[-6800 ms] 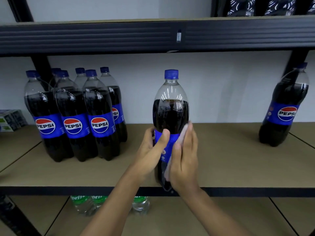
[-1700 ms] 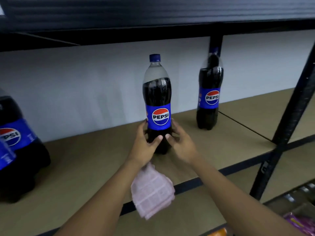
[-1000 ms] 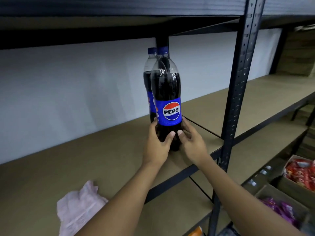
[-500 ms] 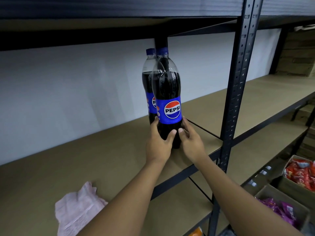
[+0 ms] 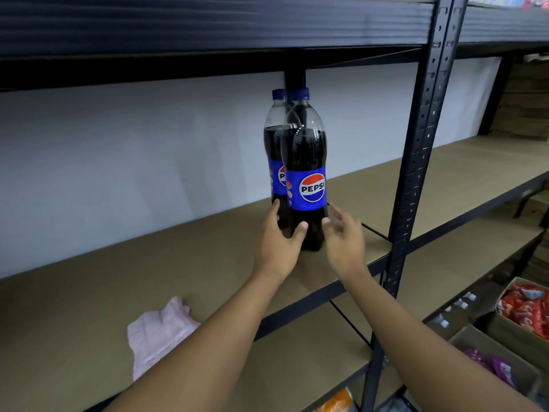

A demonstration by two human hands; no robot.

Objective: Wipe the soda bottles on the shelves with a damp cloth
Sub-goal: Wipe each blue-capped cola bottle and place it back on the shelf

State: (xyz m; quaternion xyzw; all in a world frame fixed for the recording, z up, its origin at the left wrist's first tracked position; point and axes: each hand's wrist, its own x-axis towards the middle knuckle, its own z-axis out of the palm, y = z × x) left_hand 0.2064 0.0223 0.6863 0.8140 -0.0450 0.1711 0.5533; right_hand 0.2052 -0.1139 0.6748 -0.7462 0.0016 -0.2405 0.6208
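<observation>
Standing front bottle (image 5: 306,162): it is standing upright on the shelf (image 5: 148,278), label facing out, with the back bottle (image 5: 271,138) sitting close behind it and to its left; whether the two are touching I cannot tell.
Left hand (image 5: 277,245): it is holding the front bottle's base, thumb lying across the dark plastic and fingers (image 5: 274,207) going round the bottle's left side, towards the back bottle.
Right hand (image 5: 344,245): it is hovering just right of the front bottle, fingers (image 5: 336,210) spread and holding nothing; blur is hiding whether the thumb tip is touching.
Cloth (image 5: 157,331): it is lying crumpled on the shelf, well left of the front bottle and nearer the shelf's lip, in neither hand.
Tipping risk: one hand is gripping a tall, full bottle low down, so any tug or twist is likely rocking its top and knocking the back bottle over.
Reach risk: going for the cloth is probably meaning a sideways sweep of the left arm, which is risking a clip on the front bottle.
Fall risk: a bottle toppling forward from here is heading off the lip towards the boxes (image 5: 523,310) below and right of the front bottle.
</observation>
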